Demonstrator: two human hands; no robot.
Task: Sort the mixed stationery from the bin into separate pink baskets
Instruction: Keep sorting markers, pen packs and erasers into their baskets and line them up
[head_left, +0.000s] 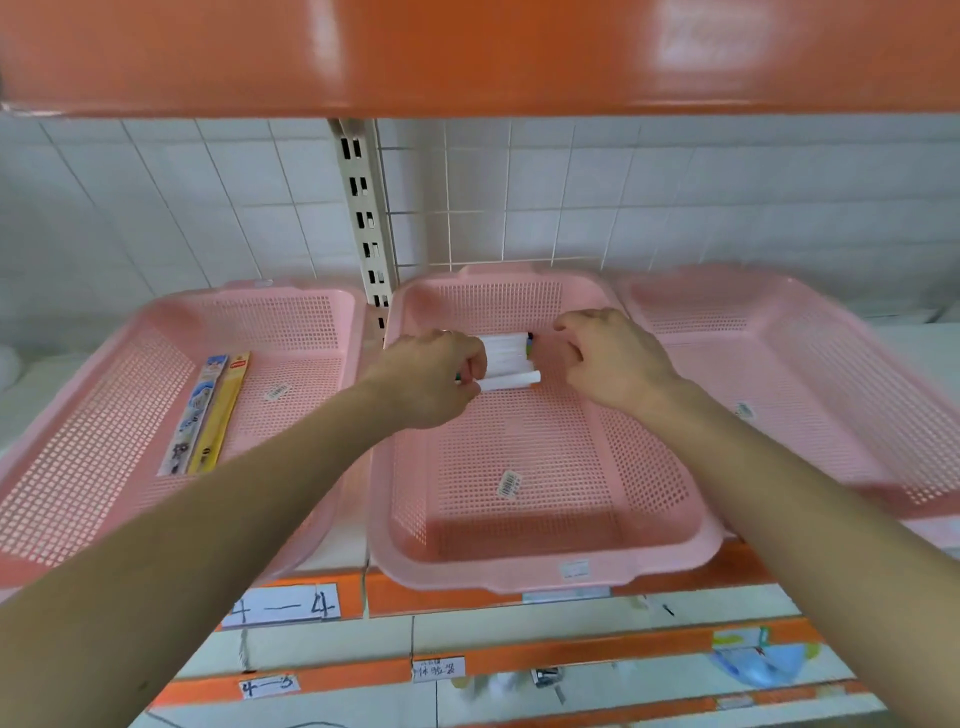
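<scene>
Item: sorting in progress, early stage by the look of it. Left hand (431, 376): fingers curled round the near end of a bundle of white pens (506, 361), which it holds low over the far half of the middle basket (519, 574). Whether the bundle rests on the mesh or hangs just above it cannot be told. Right hand (613, 358): fingers bent, just beside the capped end of the bundle; whether it grips or only steadies the pens cannot be told. Left basket (93, 441), out past the left hand: two long flat packs (208, 415) lying side by side, so one kind appears sorted there. Right basket (810, 395), beyond the right hand: nothing visible inside but a small sticker. All three baskets stand on a shelf (441, 597) with an orange edge. Bin: not in view, so the amount left to sort cannot be judged. Done: probably one kind placed, a second being set down. Left: releasing the pens and filling the right basket.
</scene>
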